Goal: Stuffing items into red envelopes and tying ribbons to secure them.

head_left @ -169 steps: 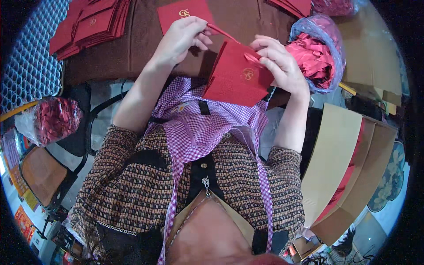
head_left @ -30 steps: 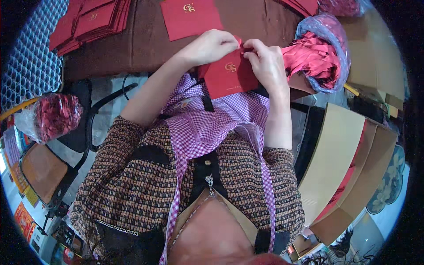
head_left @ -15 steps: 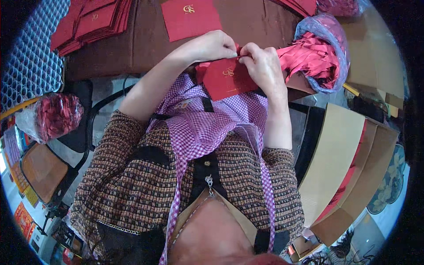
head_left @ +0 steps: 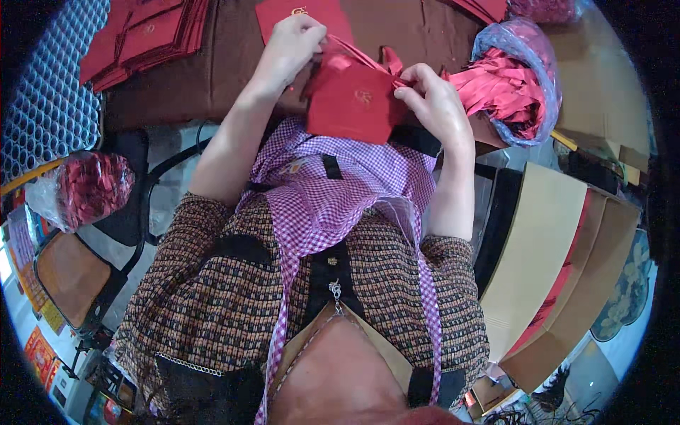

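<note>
A flat red square paper piece (head_left: 350,106) with a gold emblem hangs at the table's near edge, just above my lap. A shiny red ribbon (head_left: 361,58) runs along its top. My left hand (head_left: 294,49), up and to the left, pinches one end of the ribbon and pulls it taut. My right hand (head_left: 440,106) has thumb and finger closed on the ribbon at the square's upper right corner, where a short loop sticks up. Whether those fingers also grip the paper is hard to see. Behind my left hand lies another red square (head_left: 336,21).
Stacks of red squares (head_left: 152,39) lie on the brown-covered table (head_left: 241,78) at the far left. At the right a clear plastic bag spills red ribbons (head_left: 506,92). An open cardboard box (head_left: 545,262) stands right of me; a chair (head_left: 74,276) holds a wrapped bundle (head_left: 95,188) nearby.
My left hand has moved up and left from the square's top edge, drawing the ribbon out straight. My right hand has shifted slightly right. The square has swung a little left and up.
</note>
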Available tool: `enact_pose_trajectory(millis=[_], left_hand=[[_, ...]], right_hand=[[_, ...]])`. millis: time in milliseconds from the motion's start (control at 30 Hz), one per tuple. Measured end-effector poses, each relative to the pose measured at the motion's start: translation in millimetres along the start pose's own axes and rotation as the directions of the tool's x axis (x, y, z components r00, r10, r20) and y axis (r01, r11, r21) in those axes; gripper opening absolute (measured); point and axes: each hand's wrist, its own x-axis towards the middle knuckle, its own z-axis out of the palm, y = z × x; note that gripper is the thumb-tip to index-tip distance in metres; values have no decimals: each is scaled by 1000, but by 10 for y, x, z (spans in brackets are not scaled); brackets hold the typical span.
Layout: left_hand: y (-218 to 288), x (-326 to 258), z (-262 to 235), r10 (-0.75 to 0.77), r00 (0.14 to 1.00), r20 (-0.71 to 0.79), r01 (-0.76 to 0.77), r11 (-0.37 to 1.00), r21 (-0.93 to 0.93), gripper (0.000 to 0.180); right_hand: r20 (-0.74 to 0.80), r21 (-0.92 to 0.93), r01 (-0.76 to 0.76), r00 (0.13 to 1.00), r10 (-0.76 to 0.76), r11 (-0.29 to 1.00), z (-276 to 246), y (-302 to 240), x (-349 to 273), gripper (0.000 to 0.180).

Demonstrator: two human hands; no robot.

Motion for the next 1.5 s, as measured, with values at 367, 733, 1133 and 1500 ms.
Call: enact_pose_trajectory(millis=[367, 733, 1133, 1500], left_hand=[[48, -110, 171, 591, 625, 510, -774, 556, 304, 21], [-90, -299, -23, 194, 808, 556, -461, 796, 393, 20], [-212, -282, -5, 82, 915, 394, -213, 930, 301, 18], [-259, -266, 49, 111, 920, 377, -224, 936, 272, 19]], right_hand=[[56, -45, -21, 998, 24, 999, 7, 40, 156, 25], [83, 136, -28, 996, 17, 990, -73, 207, 170, 21], [-101, 994, 111, 956, -276, 20, -526, 747, -270, 26], [-511, 356, 347, 850, -130, 868, -89, 220, -140, 16]])
